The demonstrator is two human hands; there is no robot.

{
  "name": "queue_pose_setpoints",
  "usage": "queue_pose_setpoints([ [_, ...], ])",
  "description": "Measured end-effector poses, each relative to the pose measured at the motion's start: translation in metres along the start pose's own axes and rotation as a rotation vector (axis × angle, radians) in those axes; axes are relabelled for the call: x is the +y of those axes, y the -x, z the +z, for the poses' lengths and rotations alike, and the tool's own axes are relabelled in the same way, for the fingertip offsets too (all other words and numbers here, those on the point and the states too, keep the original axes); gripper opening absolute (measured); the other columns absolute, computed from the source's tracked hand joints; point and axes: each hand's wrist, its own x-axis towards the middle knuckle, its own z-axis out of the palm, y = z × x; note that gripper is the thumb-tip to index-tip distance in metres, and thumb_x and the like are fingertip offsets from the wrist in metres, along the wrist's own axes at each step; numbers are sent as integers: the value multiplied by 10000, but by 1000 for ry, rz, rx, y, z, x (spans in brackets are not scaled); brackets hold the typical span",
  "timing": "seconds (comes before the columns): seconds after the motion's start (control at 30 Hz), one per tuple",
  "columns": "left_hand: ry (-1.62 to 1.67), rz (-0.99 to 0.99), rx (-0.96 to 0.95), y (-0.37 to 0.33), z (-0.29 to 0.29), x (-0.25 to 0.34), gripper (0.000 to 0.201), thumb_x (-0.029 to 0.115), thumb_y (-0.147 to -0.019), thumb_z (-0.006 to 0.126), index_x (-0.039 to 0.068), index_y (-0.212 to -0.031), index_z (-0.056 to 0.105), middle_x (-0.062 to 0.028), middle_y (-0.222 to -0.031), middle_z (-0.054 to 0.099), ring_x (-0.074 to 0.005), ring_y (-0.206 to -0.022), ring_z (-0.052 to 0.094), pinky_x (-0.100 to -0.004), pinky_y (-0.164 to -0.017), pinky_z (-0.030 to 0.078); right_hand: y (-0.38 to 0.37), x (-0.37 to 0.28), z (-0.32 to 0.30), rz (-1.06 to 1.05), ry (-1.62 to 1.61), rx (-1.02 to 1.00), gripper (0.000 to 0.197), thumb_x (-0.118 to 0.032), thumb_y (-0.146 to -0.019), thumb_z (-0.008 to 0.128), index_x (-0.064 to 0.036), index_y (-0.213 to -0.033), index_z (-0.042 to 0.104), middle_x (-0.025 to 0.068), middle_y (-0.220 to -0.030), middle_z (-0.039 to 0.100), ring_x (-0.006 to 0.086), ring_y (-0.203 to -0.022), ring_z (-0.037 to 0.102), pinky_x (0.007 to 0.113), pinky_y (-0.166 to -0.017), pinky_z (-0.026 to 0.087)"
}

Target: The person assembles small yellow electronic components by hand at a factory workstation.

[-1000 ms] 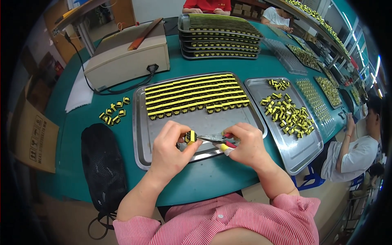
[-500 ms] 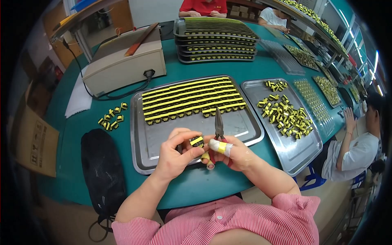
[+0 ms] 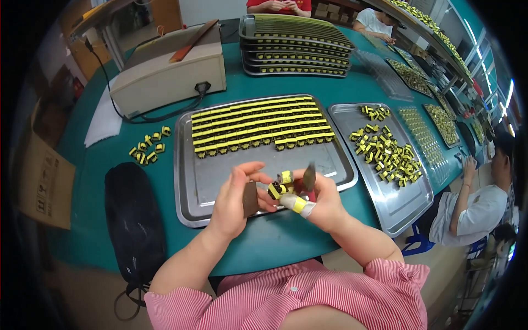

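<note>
My left hand (image 3: 230, 197) holds a brown flat block (image 3: 250, 199) against its palm, its fingers curved behind the block. In my right hand (image 3: 325, 202) are pliers (image 3: 309, 177), their jaws pointing up and blurred. That same hand pinches a small black transformer with yellow tape (image 3: 278, 191) between its fingertips, close to my left fingertips. White and yellow wrapping covers one right-hand digit. Both hands are over the near part of a metal tray (image 3: 206, 190), where rows of similar transformers (image 3: 258, 127) stand at the far side.
To the right, a second metal tray (image 3: 385, 212) carries loose transformers (image 3: 388, 154). More lie loose (image 3: 149, 146) on the green table (image 3: 137, 206) beside a black bag (image 3: 135, 220). A beige box-shaped device (image 3: 165, 80) and stacked full trays (image 3: 297, 49) stand behind. Other people sit around.
The transformer has passed from my left fingers to my right fingertips. My left hand has turned, showing the brown block. The pliers have tilted, and the view has shifted slightly.
</note>
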Motion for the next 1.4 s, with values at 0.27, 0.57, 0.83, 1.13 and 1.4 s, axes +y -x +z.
queue_pose_setpoints([
  [0.27, -46, -41, 12, 2, 8, 5, 670, 549, -912, 149, -9, -1207, 374, -149, -1024, 533, -195, -904, 562, -303, -786, 465, -3, 7, 1, -891, 975, -27, 397, -30, -545, 749, -56, -894, 562, 71, -908, 644, 188, -695, 582, 296, -568, 356],
  [0.57, -122, -13, -49, 7, 9, 4, 707, 575, -898, 140, -11, -1231, 354, -143, -1049, 520, -190, -917, 560, -294, -794, 459, -1, 6, 6, -953, 1020, -31, 378, -32, -551, 727, -59, -890, 562, 61, -893, 637, 169, -688, 582, 288, -535, 339],
  [0.83, -375, 56, -138, 7, 4, -5, 742, 599, -885, 126, -10, -1266, 312, -133, -1069, 499, -172, -902, 551, -268, -767, 448, 2, 2, 14, -917, 1052, -39, 395, -31, -487, 664, -50, -870, 573, 46, -878, 589, 214, -618, 480, 318, -538, 378],
  [1.13, -135, -60, -148, 6, 13, -2, 785, 631, -865, 117, -3, -1288, 306, -143, -1123, 482, -189, -966, 532, -286, -831, 427, 2, 2, 10, -930, 951, -63, 403, 40, -451, 642, -43, -840, 579, 67, -869, 612, 196, -574, 489, 278, -520, 392],
  [1.4, -166, -64, -166, 6, 12, -4, 773, 620, -873, 115, 2, -1294, 310, -137, -1146, 477, -189, -990, 525, -284, -843, 427, 3, 1, 15, -922, 949, -20, 402, 48, -453, 632, -30, -844, 577, 72, -848, 602, 204, -584, 491, 287, -523, 401],
])
